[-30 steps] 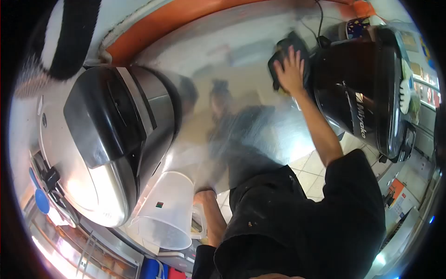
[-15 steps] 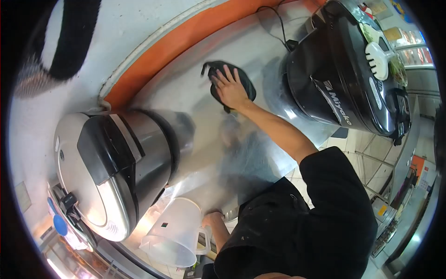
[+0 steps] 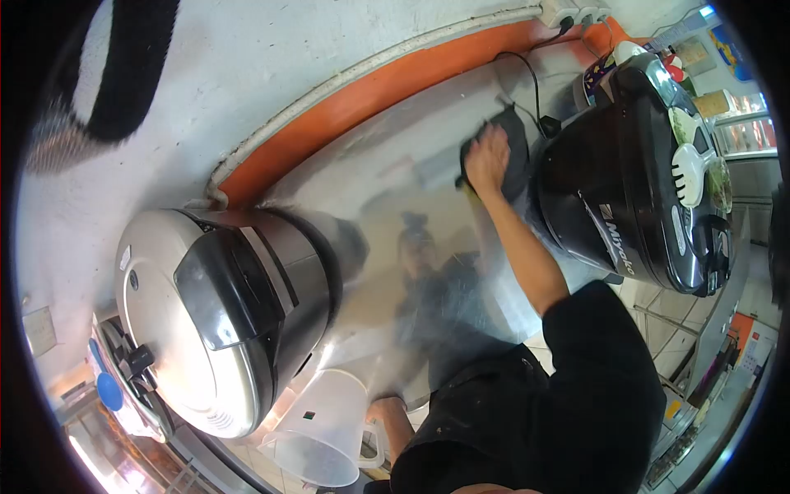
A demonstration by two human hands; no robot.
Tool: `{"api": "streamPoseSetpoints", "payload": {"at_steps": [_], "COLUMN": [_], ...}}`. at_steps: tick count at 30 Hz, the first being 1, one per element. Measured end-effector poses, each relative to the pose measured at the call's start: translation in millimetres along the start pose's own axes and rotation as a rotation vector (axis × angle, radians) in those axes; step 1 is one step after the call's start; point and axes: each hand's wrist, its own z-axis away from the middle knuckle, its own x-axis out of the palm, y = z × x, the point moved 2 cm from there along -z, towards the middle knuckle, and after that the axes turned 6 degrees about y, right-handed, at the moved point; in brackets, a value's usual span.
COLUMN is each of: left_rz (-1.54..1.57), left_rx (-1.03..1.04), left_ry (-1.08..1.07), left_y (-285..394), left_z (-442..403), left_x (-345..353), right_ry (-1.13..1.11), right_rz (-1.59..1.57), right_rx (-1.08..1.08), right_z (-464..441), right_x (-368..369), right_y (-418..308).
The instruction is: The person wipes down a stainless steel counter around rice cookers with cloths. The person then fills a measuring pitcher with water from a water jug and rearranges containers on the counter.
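My right hand (image 3: 489,155) lies flat on a dark cloth (image 3: 515,148), pressing it against a shiny metal tabletop (image 3: 378,247). Its fingers are stretched out and a little blurred. Close to the cloth's right side stands a black Miyako rice cooker (image 3: 609,181). At the near edge of the tabletop, my left hand (image 3: 388,408) is beside the handle of a clear plastic pitcher (image 3: 325,424). The left fingers are mostly hidden, so I cannot tell whether they touch the handle or the table edge.
A large silver and black rice cooker (image 3: 239,305) stands on the left. A white slotted spoon (image 3: 690,174) lies on the black cooker's lid. Behind the cloth, a black cord (image 3: 535,78) runs toward wall sockets (image 3: 572,15). An orange wall band (image 3: 329,123) borders the tabletop's back.
My right hand has slid the dark cloth rightward across the tabletop, toward the black cooker. My left hand stays beside the pitcher. The view has shifted slightly.
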Motion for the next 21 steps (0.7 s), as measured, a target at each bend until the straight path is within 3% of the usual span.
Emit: {"api": "streamPoseSetpoints", "payload": {"at_steps": [3, 5, 7, 9, 11, 13, 15, 17, 20, 21], "left_rz": [0.018, 0.022, 0.034, 0.05, 0.049, 0.056, 0.056, 0.064, 0.082, 0.085], "left_rx": [-0.006, -0.007, -0.016, -0.023, -0.023, -0.034, -0.036, -0.029, -0.029, -0.028], "left_ry": [0.015, 0.015, 0.012, 0.012, 0.005, -0.008, -0.027, -0.048, -0.084, -0.101], "left_y": [-6.6, -4.8, -4.2, -4.1, -2.4, -3.3, -1.9, -1.8, -2.4, -2.6], "left_z": [0.7, -0.4, -2.6, -3.0, -4.1, -3.3, -4.8, -5.6, -5.1, -5.7], "left_x": [-2.7, -4.4, -3.6, -6.7, -7.2, -6.7, -10.4, -13.9, -18.3, -19.9], "right_ry": [0.004, -0.047, -0.046, 0.068, -0.119, -0.123, -0.465, -0.578, -1.092, -1.093], "right_rz": [-0.094, -0.117, 0.013, 0.011, 0.068, 0.005, -0.277, -0.677, -1.487, -1.622], "right_rx": [-0.19, -0.15, -0.08, 0.023, -0.16, -0.454, -0.583, -0.493, 0.618, 0.729], "right_z": [-87.8, -96.9, -68.0, -23.0, 29.9, 91.0, 136.4, 177.2, 198.1, 192.6], "right_x": [66.0, 65.9, 22.8, 27.4, -8.6, -40.2, -78.4, -76.5, -111.4, -132.2], "right_y": [-52.9, -59.2, -56.2, -29.9, -25.9, -38.2, -45.8, -35.0, -26.2, -28.2]}}
